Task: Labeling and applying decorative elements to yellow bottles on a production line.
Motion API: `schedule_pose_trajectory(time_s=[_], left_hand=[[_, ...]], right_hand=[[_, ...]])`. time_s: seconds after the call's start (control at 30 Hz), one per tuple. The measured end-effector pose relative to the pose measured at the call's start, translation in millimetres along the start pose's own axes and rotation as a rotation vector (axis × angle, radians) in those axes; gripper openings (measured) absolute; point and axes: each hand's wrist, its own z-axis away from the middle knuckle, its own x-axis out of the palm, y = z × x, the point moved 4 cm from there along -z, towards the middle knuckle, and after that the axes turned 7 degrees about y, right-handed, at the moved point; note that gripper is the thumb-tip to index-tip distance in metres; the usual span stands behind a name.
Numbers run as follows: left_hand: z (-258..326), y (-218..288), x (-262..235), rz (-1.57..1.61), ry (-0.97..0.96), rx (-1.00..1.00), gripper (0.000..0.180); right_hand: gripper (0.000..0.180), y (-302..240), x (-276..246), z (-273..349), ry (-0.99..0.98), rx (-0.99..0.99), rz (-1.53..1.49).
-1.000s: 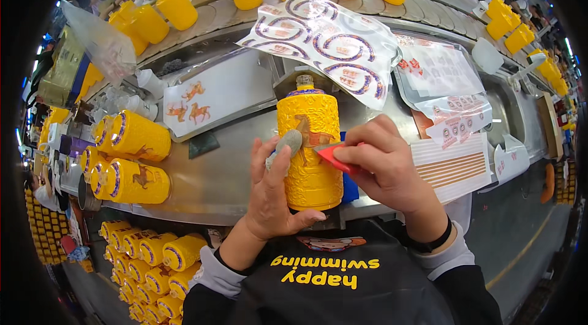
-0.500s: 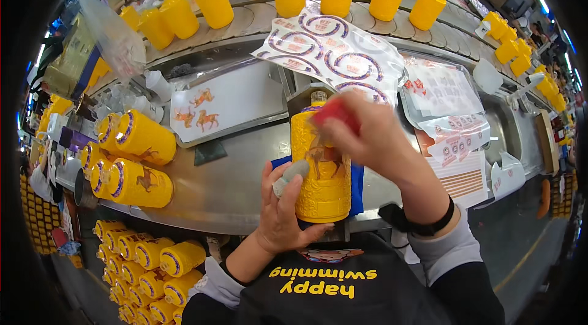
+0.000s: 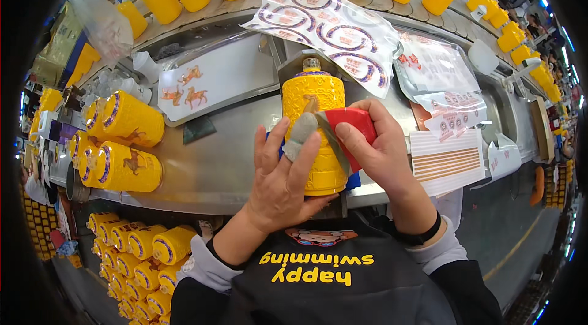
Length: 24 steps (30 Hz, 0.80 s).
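Right grip (image 3: 373,147) — red scraper (image 3: 349,122), embossed yellow bottle (image 3: 315,123)

Bright, even overhead light is flooding the scene. Glare is showing on the steel counter (image 3: 202,172) left of the yellow bottle (image 3: 315,129), with soft shadow lying beneath it. Focus is holding sharp around the bottle; fisheye bending and dark vignetting are crowding the rim.
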Motion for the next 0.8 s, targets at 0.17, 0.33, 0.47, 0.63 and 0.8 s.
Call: schedule_pose_trajectory(time_s=[0.17,0.33,0.47,0.63,0.8], left_hand=[[6.8,-5.8,4.9,-0.103,0.027,-0.016,0.098],[23.6,-11.6,12.2,-0.088,0.127,-0.005,0.102],[24.9,-13.5,15.8,-0.010,0.152,-0.045,0.103],[25.2,-16.3,18.9,0.047,0.168,-0.071,0.104],[28.6,-18.1,16.1,0.111,0.158,-0.111,0.101]], right_hand=[[0.025,30.8,-11.7,7.5,0.027,0.139,-0.106],[0.032,14.7,-46.4,10.4,0.133,-0.063,0.154],[0.022,14.3,-96.8,-32.9,0.212,-0.419,0.342],[0.026,31.1,-106.8,-105.3,0.030,-0.434,0.789],[0.045,67.2,-81.0,-177.3,-0.225,-0.307,1.114]])
